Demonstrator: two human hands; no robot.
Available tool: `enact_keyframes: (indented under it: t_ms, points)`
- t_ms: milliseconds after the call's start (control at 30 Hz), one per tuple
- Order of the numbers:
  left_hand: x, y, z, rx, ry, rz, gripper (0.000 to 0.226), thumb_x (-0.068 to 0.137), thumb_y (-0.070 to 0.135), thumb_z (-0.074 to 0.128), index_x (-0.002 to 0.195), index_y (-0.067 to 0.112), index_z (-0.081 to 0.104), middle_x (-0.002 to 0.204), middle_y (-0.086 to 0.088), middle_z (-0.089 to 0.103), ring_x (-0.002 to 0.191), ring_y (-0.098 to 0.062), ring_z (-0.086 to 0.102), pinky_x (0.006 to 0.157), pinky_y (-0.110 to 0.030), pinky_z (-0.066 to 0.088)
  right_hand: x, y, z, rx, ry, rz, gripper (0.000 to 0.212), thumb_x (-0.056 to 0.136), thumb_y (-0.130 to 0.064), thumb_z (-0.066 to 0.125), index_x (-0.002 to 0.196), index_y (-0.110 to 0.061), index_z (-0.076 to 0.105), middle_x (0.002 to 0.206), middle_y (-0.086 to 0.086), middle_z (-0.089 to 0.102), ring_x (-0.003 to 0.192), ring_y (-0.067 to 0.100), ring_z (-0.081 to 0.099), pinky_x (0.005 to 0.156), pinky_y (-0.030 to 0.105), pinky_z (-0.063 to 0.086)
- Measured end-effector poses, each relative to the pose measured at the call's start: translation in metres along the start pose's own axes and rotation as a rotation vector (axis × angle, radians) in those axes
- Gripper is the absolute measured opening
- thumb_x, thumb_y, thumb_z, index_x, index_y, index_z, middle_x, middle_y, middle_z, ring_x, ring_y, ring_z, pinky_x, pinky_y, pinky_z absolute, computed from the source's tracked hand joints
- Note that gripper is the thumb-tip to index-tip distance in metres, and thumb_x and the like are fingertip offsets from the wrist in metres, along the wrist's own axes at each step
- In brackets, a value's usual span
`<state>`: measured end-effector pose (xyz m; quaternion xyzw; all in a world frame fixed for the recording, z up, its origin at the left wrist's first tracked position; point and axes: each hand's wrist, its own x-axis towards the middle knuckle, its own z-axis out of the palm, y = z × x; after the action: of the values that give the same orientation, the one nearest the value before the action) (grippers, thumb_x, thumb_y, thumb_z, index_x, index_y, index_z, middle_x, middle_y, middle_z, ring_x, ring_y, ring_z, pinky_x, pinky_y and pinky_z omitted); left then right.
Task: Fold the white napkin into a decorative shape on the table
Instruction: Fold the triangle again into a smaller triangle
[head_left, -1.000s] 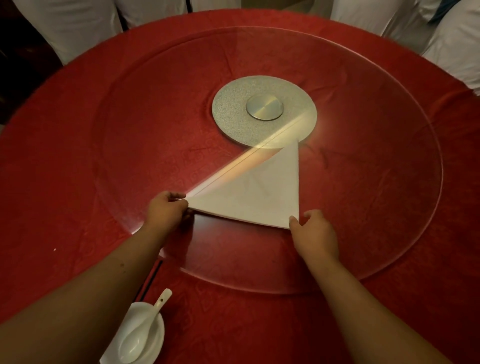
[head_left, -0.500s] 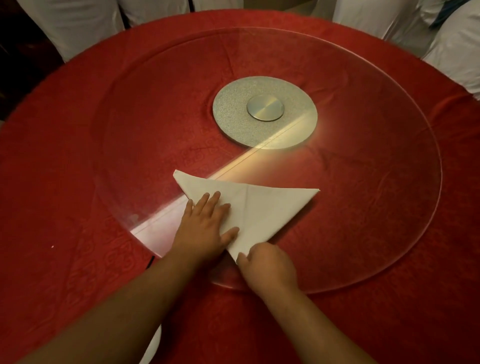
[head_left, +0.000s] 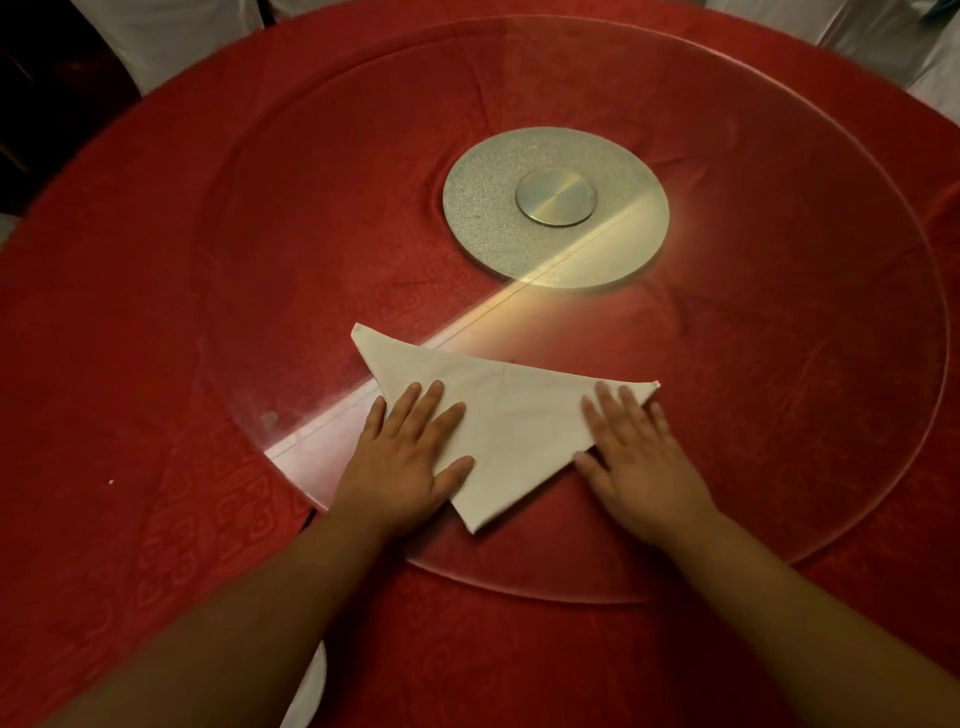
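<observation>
- Napkin (head_left: 511, 431) folded into a white triangle, lying flat on the near part of the glass turntable (head_left: 779, 467), long edge facing away, nearest point aimed back toward the body.
- Left hand (head_left: 402, 462) flat on the left part of the cloth, fingers spread, palm down. No pinching, just pressing.
- Right hand (head_left: 636, 457) flat as well, fingers on the right corner area, heel of the palm off the cloth on the glass. Grip on both sides wide and spread, holding nothing.
- Looks like the smoothing and creasing step, early in the shape by the look of it.
- To do it well: press from the middle outward toward the corners, not inward, otherwise wrinkles bunch up under the palms.
- Worth running fingertips along the folded edge for a sharp crease before starting the next fold.
- Keep pressure straight down. Glass is slick and probably spins on the metal hub (head_left: 556, 205), so any sideways shove could slide the cloth or turn the whole disc.
- Check the layered edges line up at the right tip; can't tell from here whether they match exactly.
- Red tablecloth (head_left: 130, 338) on the bench has a woven pattern only.
- No brands, labels or readable writing anywhere in view.
</observation>
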<state>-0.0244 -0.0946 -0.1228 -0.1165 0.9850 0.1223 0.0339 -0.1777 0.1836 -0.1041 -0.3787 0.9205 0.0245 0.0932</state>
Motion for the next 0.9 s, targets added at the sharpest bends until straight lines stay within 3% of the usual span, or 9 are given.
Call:
enact_keyframes:
  t_ms: [133, 267, 633, 800, 900]
  points:
    - [0.0, -0.003, 0.0, 0.004, 0.002, 0.005, 0.073, 0.097, 0.077, 0.015, 0.161, 0.042, 0.015, 0.173, 0.008, 0.0, 0.158, -0.013, -0.011, 0.127, -0.049, -0.008, 0.002, 0.03, 0.001, 0.003, 0.005, 0.1, 0.072, 0.098, -0.065, 0.002, 0.158, -0.028, -0.013, 0.167, -0.004, -0.012, 0.153, 0.016, -0.014, 0.124, 0.05, -0.003]
    - [0.0, -0.004, 0.005, 0.013, 0.01, -0.002, 0.073, 0.097, 0.077, 0.016, 0.161, 0.042, 0.015, 0.173, 0.008, 0.001, 0.158, -0.013, -0.01, 0.127, -0.05, -0.005, 0.001, 0.025, 0.008, 0.025, 0.049, 0.196, 0.071, 0.1, -0.064, 0.005, 0.159, -0.028, -0.006, 0.168, -0.001, -0.007, 0.154, 0.02, -0.008, 0.124, 0.051, 0.0]
    - [0.003, -0.013, -0.005, 0.02, -0.005, 0.003, 0.079, 0.091, 0.084, 0.022, 0.16, 0.045, 0.017, 0.173, 0.008, 0.006, 0.159, -0.014, -0.002, 0.127, -0.052, -0.003, 0.002, 0.029, 0.013, 0.021, 0.077, 0.191, 0.071, 0.099, -0.063, 0.004, 0.16, -0.028, -0.004, 0.168, -0.001, -0.003, 0.154, 0.02, -0.006, 0.124, 0.052, 0.004]
    - [0.033, -0.054, -0.037, 0.131, 0.001, -0.219, 0.084, 0.091, 0.084, 0.011, 0.162, 0.039, 0.01, 0.172, 0.006, 0.004, 0.159, -0.021, 0.005, 0.125, -0.059, -0.003, 0.002, 0.029, 0.009, 0.026, 0.069, 0.189, 0.071, 0.099, -0.063, 0.004, 0.159, -0.028, -0.005, 0.168, -0.002, -0.004, 0.154, 0.019, -0.006, 0.124, 0.051, 0.003]
    - [0.049, -0.08, -0.057, 0.14, -0.075, -0.296, 0.08, 0.095, 0.076, 0.016, 0.163, 0.033, 0.012, 0.173, 0.006, 0.008, 0.158, -0.023, 0.009, 0.124, -0.059, 0.004, 0.002, 0.029, 0.007, 0.024, 0.059, 0.189, 0.071, 0.099, -0.063, 0.005, 0.159, -0.028, -0.005, 0.168, -0.002, -0.005, 0.154, 0.019, -0.007, 0.124, 0.051, 0.002]
